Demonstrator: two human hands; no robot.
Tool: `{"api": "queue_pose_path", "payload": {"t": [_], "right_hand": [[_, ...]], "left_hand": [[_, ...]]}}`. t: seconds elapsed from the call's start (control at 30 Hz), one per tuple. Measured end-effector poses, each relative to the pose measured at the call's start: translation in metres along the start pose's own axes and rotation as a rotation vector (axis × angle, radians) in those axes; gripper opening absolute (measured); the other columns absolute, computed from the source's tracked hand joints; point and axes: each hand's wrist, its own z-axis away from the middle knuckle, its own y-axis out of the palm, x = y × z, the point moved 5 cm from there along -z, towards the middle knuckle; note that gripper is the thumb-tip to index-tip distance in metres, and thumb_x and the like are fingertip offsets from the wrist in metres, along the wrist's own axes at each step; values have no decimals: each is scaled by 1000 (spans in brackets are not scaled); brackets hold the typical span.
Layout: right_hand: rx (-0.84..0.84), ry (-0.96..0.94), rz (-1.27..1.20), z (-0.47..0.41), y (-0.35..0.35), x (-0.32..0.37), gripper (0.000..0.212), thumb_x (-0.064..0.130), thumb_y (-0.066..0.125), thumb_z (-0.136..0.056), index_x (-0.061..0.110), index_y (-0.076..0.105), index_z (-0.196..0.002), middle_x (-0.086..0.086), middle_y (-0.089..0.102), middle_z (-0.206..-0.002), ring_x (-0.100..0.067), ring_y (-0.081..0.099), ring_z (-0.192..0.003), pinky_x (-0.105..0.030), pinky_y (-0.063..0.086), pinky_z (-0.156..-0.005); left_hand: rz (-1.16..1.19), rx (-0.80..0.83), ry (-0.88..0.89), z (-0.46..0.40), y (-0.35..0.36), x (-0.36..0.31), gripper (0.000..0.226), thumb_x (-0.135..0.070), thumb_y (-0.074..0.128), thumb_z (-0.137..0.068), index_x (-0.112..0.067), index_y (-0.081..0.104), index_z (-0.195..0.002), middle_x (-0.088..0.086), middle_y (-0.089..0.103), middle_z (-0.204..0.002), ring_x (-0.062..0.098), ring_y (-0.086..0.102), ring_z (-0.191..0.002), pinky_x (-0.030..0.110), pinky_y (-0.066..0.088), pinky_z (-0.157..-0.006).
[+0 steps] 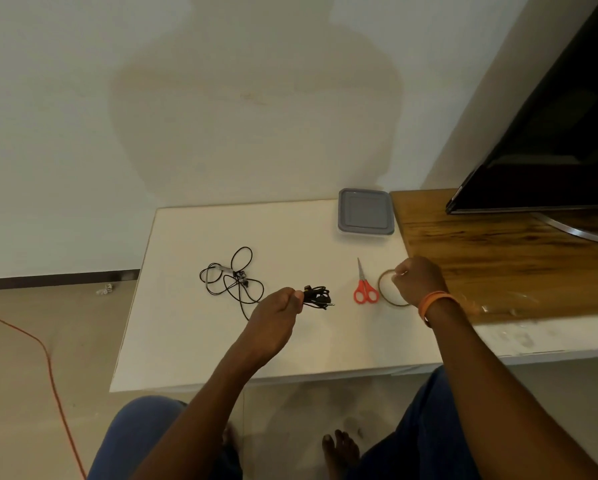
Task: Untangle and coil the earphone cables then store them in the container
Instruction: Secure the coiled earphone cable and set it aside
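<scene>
- Black coiled earphone cable [317, 296] is pinched in our left hand [279, 308] so the loops hold.
- Our right hand [418, 279], fingers curled, picks at the tape roll [387, 299], probably to bind it.

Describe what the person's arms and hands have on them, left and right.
Both forearms are bare to the bottom edge of the picture; no sleeve shows. The left hand and its wrist carry nothing: no glove, ring or band is visible. The right hand is also ungloved, and an orange wristband circles its wrist, smooth and plain, with no marking readable at this size.
</scene>
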Motion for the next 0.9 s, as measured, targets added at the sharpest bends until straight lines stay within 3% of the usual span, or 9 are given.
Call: {"api": "queue_pose_path", "payload": {"t": [0.13,0.33,0.57,0.63,0.77,0.9], "right_hand": [[70,-8,165,0,8,-25,31,-3,59,-87,2,65,-117,-17,62,-123,-33,58,-115,-37,49,-99],[34,-212,427,17,40,-43,34,5,71,-81,12,62,-113,-11,49,-130,-30,57,-110,-33,51,-92],[26,-202,394,10,34,-39,12,16,69,-86,10,74,-96,-11,68,-105,-26,64,-96,-35,55,-86],[1,-173,279,8,28,-35,10,16,69,-86,9,75,-90,-10,71,-95,-25,65,-89,-35,56,-82],[-55,-49,-259,14,-3,-15,9,10,74,-83,2,71,-86,-12,69,-84,-21,60,-77,-29,49,-74],[60,73,-833,46,-27,15,14,15,71,-86,7,70,-97,-2,66,-88,-13,54,-78,-25,44,-66]], "left_hand": [[-33,-23,2,0,5,1,39,-34,33,-105,-21,45,-70,-4,47,-67,14,40,-62,31,32,-60],[-32,-9,-3,5,14,-3,38,-33,32,-105,-18,48,-74,-3,47,-67,14,40,-59,30,31,-58],[-5,-15,-9,10,12,0,38,-33,33,-105,-16,49,-75,-2,46,-67,14,38,-59,30,31,-59],[-2,-22,-5,11,10,1,38,-33,33,-105,-16,48,-74,-2,46,-67,14,38,-59,31,30,-59],[46,-48,-7,9,7,0,40,-33,33,-105,-19,45,-70,-2,46,-66,15,37,-59,31,30,-58],[322,-75,-38,13,4,-10,38,-32,36,-105,-15,47,-73,1,41,-64,15,33,-58,29,30,-55]]}}
